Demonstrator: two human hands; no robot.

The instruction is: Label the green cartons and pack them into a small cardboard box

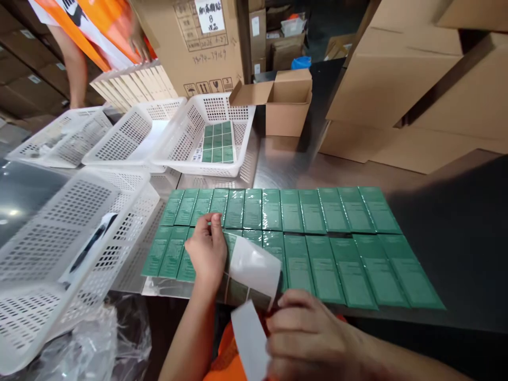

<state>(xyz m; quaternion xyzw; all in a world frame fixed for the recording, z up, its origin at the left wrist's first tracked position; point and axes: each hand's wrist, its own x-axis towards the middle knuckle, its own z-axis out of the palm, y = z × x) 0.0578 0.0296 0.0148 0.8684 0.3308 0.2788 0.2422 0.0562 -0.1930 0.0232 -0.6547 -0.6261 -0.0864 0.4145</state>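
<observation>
My left hand (pixel 207 248) is closed over the front row of shiny green flat packs (pixel 300 259), its thumb pressed to the curled fingers. A curled sticker sheet (pixel 256 264), part glossy white backing and part green stickers, runs from beside that hand towards my right; its gripped edge is hidden behind the hand. My right hand (pixel 307 338), slightly blurred, is closed on a white paper strip (pixel 251 338) near the table's front edge. The packs lie side by side in two rows, with a second row (pixel 272 210) behind.
White plastic baskets (pixel 115 254) stand left and behind; one holds green sticker sheets (pixel 217 142). A small open carton (pixel 288 114) stands behind the packs, large cartons (pixel 392 100) at right. Another person (pixel 107 32) stands at the far left. Clear plastic bags (pixel 91 338) lie below left.
</observation>
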